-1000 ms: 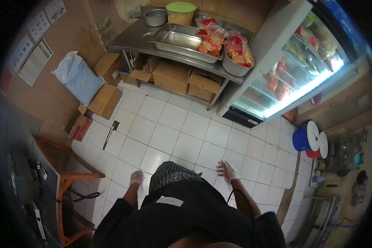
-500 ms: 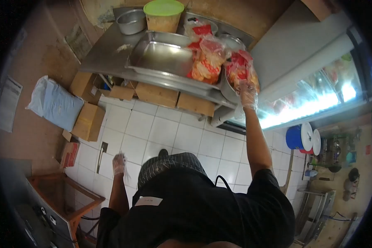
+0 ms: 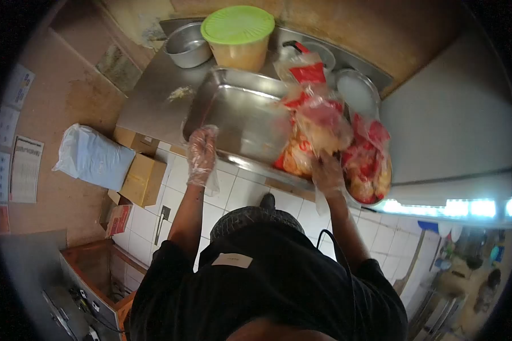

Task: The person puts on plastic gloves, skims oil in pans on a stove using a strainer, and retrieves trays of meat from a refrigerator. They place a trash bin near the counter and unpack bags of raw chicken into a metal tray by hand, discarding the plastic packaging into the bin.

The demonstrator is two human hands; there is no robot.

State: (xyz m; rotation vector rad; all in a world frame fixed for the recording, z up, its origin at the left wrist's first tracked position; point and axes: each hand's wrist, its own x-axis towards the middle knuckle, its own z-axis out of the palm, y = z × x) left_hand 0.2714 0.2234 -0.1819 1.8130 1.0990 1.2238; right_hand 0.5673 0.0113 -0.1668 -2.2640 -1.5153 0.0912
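My left hand [image 3: 201, 152], in a clear plastic glove, is closed over the front left rim of a metal tray [image 3: 242, 122]. My gloved right hand [image 3: 327, 173] is against the lower right side of a clear and red plastic bag [image 3: 299, 149] holding orange-yellow food pieces. Motion smears this hand and the bag, so its grip is unclear. The bag rests at the tray's right end. Beside it, a second red and clear bag [image 3: 368, 167] of similar pieces sits in a round metal bowl [image 3: 354, 200].
Behind the tray stand a tub with a green lid [image 3: 238, 25] and a metal pot [image 3: 186, 46]. Another round metal container [image 3: 358, 91] is at the back right. The fridge [image 3: 449, 131] borders the counter's right side. Cardboard boxes [image 3: 142, 179] and a pale sack [image 3: 94, 156] lie left.
My left hand has risen from beside my body to the tray's rim. My right hand has left the bag in the bowl and moved left to the other bag. My view is nearer the counter.
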